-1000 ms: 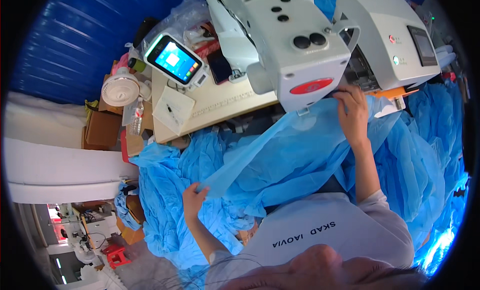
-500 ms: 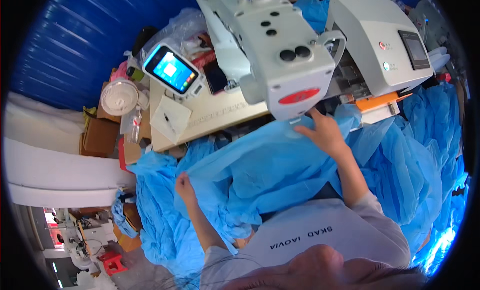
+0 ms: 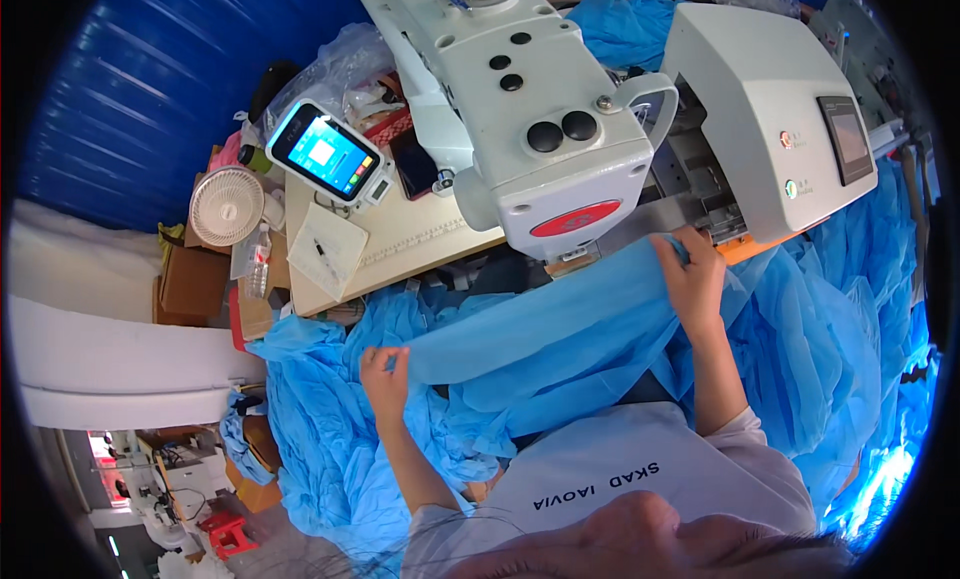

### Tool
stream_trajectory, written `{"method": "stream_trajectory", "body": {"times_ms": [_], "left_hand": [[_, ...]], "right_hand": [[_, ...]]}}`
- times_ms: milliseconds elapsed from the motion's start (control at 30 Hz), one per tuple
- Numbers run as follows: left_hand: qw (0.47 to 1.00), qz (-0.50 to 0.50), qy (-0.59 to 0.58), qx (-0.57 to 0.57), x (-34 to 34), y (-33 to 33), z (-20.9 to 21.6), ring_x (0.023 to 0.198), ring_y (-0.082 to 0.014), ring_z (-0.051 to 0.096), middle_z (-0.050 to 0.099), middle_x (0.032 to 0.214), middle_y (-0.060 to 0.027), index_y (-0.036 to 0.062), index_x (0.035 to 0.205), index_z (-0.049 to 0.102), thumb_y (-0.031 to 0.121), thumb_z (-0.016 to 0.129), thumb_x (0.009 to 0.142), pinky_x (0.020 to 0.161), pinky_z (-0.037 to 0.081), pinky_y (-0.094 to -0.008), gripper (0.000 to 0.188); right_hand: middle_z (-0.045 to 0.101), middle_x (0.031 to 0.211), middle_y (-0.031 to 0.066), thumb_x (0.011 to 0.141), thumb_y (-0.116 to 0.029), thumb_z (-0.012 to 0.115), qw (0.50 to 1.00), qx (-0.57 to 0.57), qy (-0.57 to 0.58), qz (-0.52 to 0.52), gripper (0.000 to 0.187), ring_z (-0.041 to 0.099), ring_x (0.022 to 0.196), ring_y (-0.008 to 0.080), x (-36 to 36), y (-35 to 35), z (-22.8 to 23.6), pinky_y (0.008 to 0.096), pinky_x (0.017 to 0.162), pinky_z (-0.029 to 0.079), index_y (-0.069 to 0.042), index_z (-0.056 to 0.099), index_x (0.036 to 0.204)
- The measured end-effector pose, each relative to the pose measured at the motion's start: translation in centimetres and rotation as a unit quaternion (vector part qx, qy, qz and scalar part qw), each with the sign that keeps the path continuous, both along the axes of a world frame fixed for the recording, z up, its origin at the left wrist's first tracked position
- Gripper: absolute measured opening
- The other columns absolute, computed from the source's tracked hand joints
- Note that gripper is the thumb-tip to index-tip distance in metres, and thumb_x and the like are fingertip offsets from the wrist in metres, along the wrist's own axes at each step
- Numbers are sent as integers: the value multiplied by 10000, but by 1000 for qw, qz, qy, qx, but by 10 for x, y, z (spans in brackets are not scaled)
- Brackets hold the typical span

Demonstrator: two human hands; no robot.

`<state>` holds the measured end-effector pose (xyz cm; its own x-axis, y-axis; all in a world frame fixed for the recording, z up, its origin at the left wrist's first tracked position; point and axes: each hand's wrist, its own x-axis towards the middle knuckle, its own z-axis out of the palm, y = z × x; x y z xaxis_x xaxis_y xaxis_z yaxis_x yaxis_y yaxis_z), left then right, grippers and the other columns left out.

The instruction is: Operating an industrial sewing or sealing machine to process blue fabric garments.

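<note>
A sheet of thin blue fabric (image 3: 540,324) is stretched between my two hands, in front of the sewing machine (image 3: 560,159). My left hand (image 3: 385,379) pinches its left end, fingers closed on the edge. At the other end my right hand (image 3: 692,274) grips the upper corner between thumb and fingers, just right of the machine's head. The fabric's upper edge runs slantwise below the head, and its lower part hangs in folds toward my lap. What lies under the machine head is mostly hidden.
A white machine with a small screen (image 3: 770,119) stands at the right. Heaps of blue fabric (image 3: 310,409) lie left, with more (image 3: 830,329) at right. On the tabletop (image 3: 420,234) are a lit control panel (image 3: 325,154), paper with a pen (image 3: 325,249) and a phone. A fan (image 3: 227,207) and bottle (image 3: 258,264) stand left.
My right hand has come out from beside the machine head, moving right, and now grips the fabric's corner. The fabric is pulled straighter. My left hand has shifted slightly right; the view has shifted a little.
</note>
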<state>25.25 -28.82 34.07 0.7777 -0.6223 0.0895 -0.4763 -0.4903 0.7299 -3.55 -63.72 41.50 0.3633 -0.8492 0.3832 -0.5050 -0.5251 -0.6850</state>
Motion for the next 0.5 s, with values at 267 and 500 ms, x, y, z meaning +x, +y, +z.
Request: {"method": "stream_trajectory", "body": {"times_ms": [267, 500], "left_hand": [[941, 139, 236, -199, -21, -14, 31, 641, -103, 436, 521, 696, 12, 77, 705, 567, 111, 688, 791, 565, 324, -265, 153], [784, 23, 567, -250, -8, -94, 49, 694, -64, 470, 514, 755, 41, 101, 737, 533, 120, 655, 818, 623, 368, -223, 148]], "right_hand": [[610, 714, 164, 855, -176, 620, 988, -98, 123, 5, 156, 594, 653, 357, -9, -20, 13, 398, 617, 464, -24, 607, 883], [612, 873, 202, 881, -209, 566, 951, -216, 188, -117, 217, 586, 862, 368, -13, -67, -5, 453, 694, 477, 2, 585, 925]]}}
